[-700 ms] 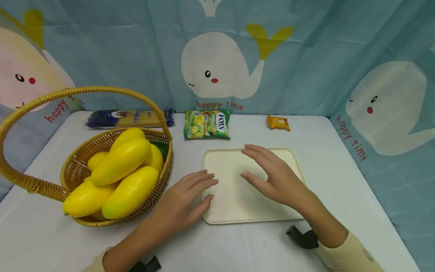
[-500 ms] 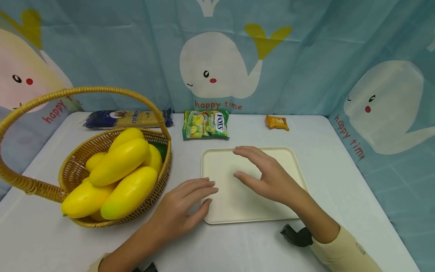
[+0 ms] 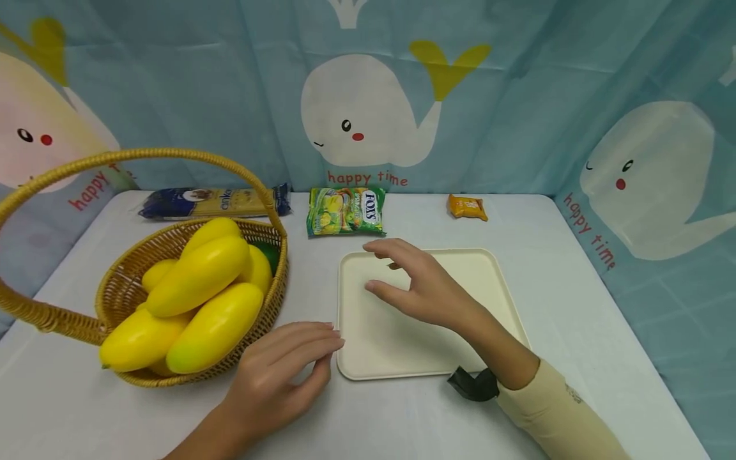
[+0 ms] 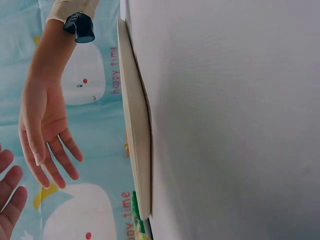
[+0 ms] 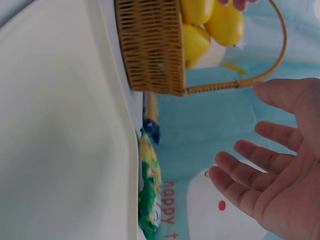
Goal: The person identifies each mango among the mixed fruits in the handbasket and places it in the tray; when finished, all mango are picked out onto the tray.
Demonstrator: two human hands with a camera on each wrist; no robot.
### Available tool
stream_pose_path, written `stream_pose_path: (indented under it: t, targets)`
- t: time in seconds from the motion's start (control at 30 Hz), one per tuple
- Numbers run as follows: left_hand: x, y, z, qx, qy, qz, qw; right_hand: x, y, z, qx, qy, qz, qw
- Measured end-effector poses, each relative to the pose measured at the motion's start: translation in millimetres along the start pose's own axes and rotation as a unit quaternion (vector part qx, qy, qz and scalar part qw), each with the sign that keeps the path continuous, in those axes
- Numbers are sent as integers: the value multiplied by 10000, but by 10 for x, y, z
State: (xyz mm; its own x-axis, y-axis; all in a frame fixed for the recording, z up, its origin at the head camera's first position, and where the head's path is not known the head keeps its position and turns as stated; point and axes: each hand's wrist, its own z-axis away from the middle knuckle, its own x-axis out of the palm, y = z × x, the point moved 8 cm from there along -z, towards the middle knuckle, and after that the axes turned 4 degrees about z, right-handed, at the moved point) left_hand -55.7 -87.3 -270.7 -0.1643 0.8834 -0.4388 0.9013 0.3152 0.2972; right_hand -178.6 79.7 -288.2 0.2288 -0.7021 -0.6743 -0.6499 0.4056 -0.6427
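Observation:
My right hand [image 3: 422,287] hovers over the cream tray [image 3: 374,348] with loosely bent fingers and nothing in its grasp. Just off the tray's left edge is my left hand [image 3: 282,377], fingers together and holding nothing. Beside it stands a wicker basket [image 3: 278,297] piled with yellow mangoes [image 3: 198,276]; a dark green item [image 3: 268,253] shows partly behind them. In the left wrist view the right hand [image 4: 47,120] hangs above the tray's level, fingers spread. The right wrist view shows its palm [image 5: 295,185] and relaxed fingers, away from the basket.
Along the back of the table lie a pasta packet [image 3: 221,202], a green Fox's candy bag [image 3: 347,211] and a small orange packet [image 3: 467,207]. The basket's tall handle [image 3: 172,153] arches up at the left. A blue whale-print curtain [image 3: 535,128] surrounds the table.
My right hand has moved left across the tray. The left hand has drawn back to the left and nearer to me, off the tray's edge. The objects have stayed in place.

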Motion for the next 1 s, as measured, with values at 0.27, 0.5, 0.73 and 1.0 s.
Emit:
stream_pose_path:
  t: [0.27, 0.5, 0.73, 1.0]
  targets:
    - [-204, 80, 80, 156, 363, 239, 9989, 124, -74, -212, -75, 17, -235, 9997]
    - [-426, 128, 133, 463, 839, 309, 9949, 295, -94, -389, -12, -210, -552, 9983]
    - [-736, 107, 281, -221, 1404, 403, 9890, 490, -123, -559, 126, -465, -647, 9967]
    - [-987, 149, 387, -1194, 1326, -50, 9839, 688, -216, -757, 114, -694, -733, 9948]
